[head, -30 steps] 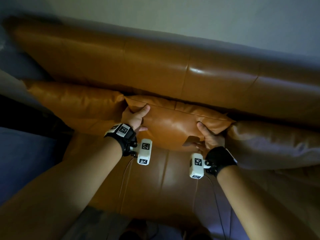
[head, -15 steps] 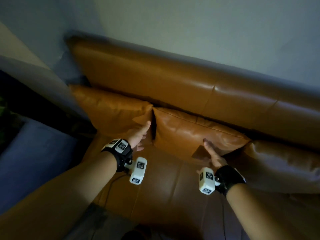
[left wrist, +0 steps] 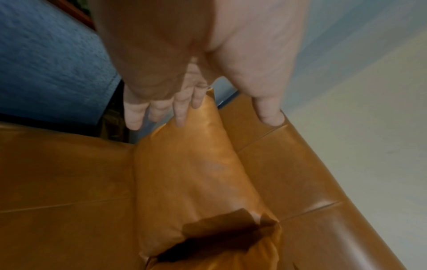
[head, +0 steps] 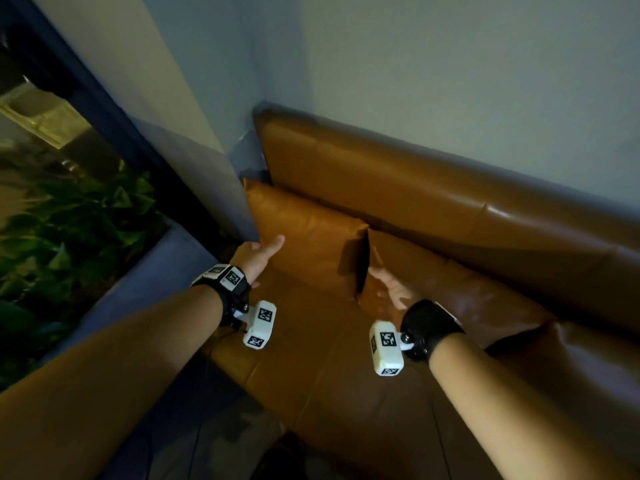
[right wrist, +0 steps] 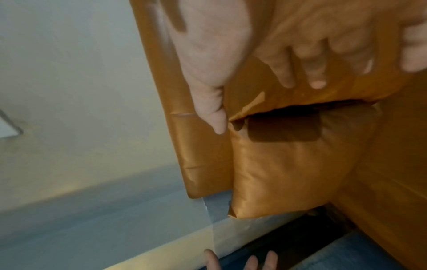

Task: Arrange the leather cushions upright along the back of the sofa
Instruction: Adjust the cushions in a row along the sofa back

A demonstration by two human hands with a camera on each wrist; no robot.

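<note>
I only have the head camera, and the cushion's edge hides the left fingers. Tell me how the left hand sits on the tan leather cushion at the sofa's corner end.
Observer: In the left wrist view the left hand is flat. Its fingers are straight, with the tips at the end edge of the tan leather end cushion. Nothing curls round it.
Operator: Now report the right hand.
Observer: In the right wrist view the right hand is spread open over the second tan leather cushion, beside the gap. The thumb lies toward the brown leather backrest. Blur hides whether the hand presses on the cushion.
</note>
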